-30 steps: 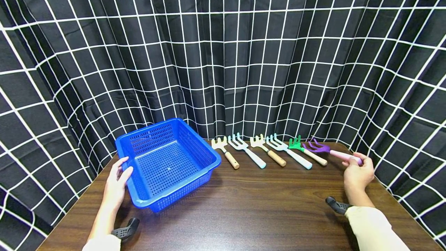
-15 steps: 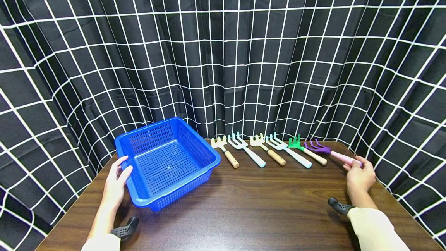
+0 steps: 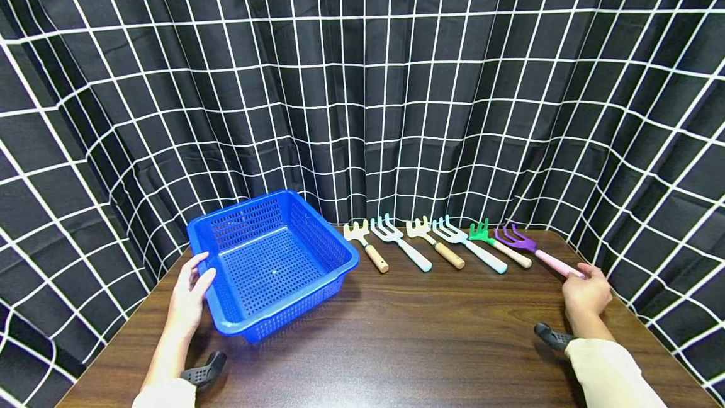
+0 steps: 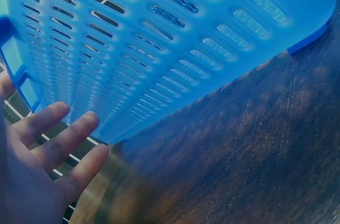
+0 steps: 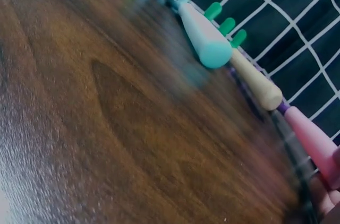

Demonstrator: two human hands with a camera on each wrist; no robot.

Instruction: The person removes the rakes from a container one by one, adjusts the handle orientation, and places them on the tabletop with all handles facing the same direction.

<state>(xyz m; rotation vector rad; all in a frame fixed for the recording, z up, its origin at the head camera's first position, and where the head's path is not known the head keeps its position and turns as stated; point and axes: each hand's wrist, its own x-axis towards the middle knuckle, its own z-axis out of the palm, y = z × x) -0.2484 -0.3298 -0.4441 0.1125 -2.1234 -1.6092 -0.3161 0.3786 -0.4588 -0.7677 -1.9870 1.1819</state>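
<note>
A blue plastic basket (image 3: 272,269) with slotted walls stands on the left of the table. My left hand (image 3: 188,294) holds its left rim, thumb over the edge; in the left wrist view several fingers (image 4: 69,141) reach along the outside of the slotted wall. Far right lies a purple hand fork (image 3: 535,250) with a pink handle. My right hand (image 3: 587,294) holds the near end of that handle; in the right wrist view the pink handle (image 5: 313,139) meets fingers (image 5: 329,200) at the frame's edge. The fork's tines point towards the curtain.
Left of the purple fork, several more hand forks lie in a row: a green one (image 3: 498,245), pale blue ones (image 3: 470,245) and cream ones with wooden handles (image 3: 436,244). Behind the brown table (image 3: 408,339) hangs a black curtain (image 3: 385,93) with white grid lines.
The handle end of the purple fork has come down and nearer to me, so the fork lies more slanted. My right hand has moved slightly right with it. My left hand and the basket stay put.
</note>
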